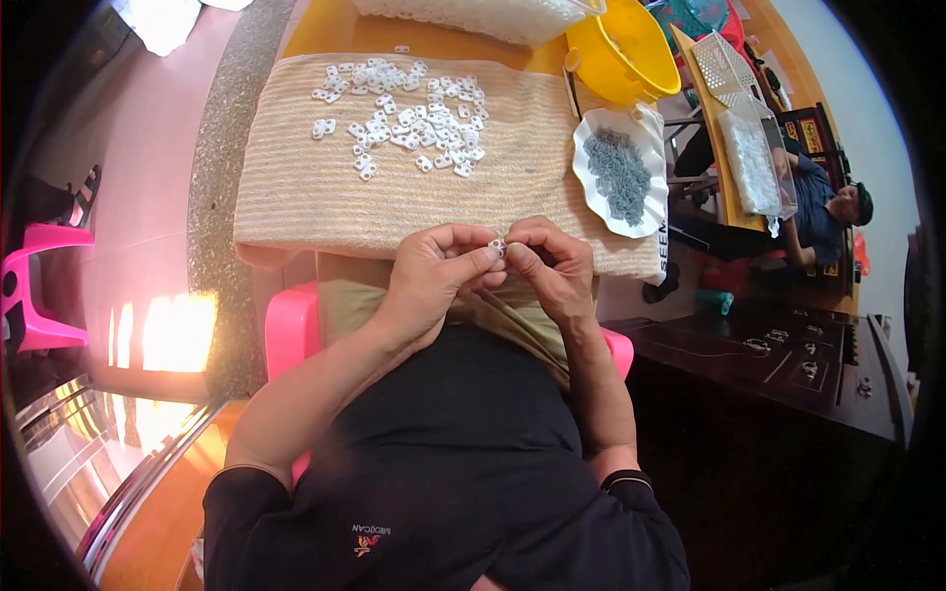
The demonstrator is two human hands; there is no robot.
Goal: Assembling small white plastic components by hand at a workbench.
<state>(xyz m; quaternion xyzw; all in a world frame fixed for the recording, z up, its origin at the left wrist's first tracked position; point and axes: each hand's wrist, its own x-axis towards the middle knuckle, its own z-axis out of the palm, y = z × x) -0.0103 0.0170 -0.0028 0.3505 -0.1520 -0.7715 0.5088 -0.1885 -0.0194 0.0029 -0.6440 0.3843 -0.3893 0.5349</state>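
A small white plastic piece with holes is pinched between the thumb and forefinger of my left hand, just off the table's near edge. My right hand meets it from the other side, thumb and forefinger pressed together at the piece; whatever tiny part they hold is hidden. Beyond my hands, many like white plastic pieces lie scattered on a striped beige cloth. To the right, a white wavy-edged dish holds a heap of small grey parts.
A clear bin of white pieces and a yellow basin stand at the far side. At right, another person sits by a board with a clear container. A pink stool is at left.
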